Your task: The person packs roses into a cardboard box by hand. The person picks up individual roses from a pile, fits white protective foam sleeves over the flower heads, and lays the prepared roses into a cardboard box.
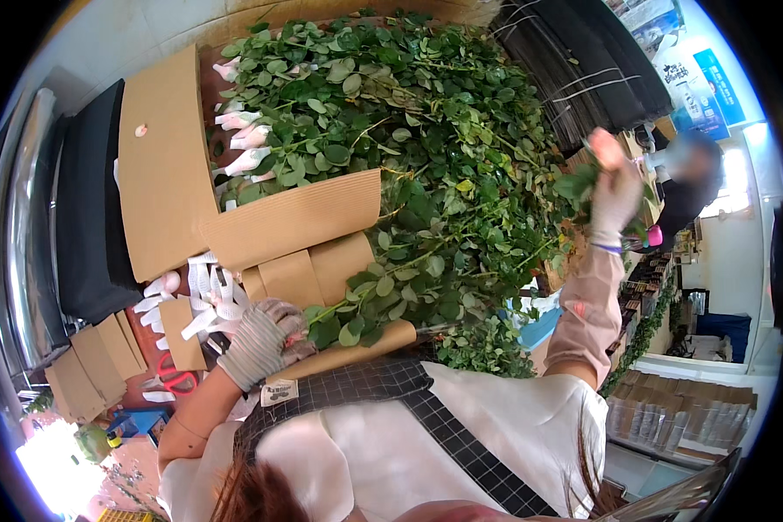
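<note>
My left hand (271, 339), in a striped knit glove, curls around the end of a leafy rose stem (359, 297) over a brown cardboard wrap (346, 349). Raised at the right is my gloved right hand (616, 189), blurred by motion; green leaves (575, 184) show beside it, but its grip is unclear. A large heap of leafy rose stems (457, 137) covers the table. Rose heads in white mesh sleeves (248, 161) point left from the heap. Corrugated cardboard (293, 218) lies over part of it. Loose white mesh sleeves (212, 293) lie by my left hand.
Red-handled scissors (177, 377) and cut cardboard pieces (94, 365) lie at the lower left. A tall cardboard sheet (163, 163) borders the heap. Bundled black sheets (581, 65) stand at the upper right. Another person (691, 169) is beyond my right hand.
</note>
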`<control>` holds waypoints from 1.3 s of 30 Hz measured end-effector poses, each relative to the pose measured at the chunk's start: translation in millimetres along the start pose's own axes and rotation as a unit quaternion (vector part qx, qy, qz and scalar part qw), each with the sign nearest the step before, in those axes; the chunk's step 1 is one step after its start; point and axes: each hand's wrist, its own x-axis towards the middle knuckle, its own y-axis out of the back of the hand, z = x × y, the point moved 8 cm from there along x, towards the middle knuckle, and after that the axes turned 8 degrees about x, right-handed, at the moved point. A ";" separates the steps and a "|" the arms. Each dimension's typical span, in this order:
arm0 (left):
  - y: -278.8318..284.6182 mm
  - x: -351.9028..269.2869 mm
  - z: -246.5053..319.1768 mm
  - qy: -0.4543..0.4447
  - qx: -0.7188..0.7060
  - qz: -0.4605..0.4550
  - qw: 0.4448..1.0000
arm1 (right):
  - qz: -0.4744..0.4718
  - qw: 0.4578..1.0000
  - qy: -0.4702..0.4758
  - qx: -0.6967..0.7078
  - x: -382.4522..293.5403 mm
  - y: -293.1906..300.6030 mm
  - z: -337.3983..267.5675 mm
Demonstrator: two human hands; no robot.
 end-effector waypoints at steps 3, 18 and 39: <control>1.2 -0.2 -1.6 0.016 -0.017 0.006 1.000 | -0.224 0.952 -0.178 -0.111 -40.0 -101.5 12.8; -15.3 -4.8 -12.3 0.038 -0.053 -0.046 0.997 | -0.346 0.929 0.010 0.129 -2.0 -229.4 -151.8; -27.4 -13.9 -15.4 0.052 -0.019 -0.062 0.997 | -0.446 0.893 -0.030 -0.059 69.7 -288.6 -167.6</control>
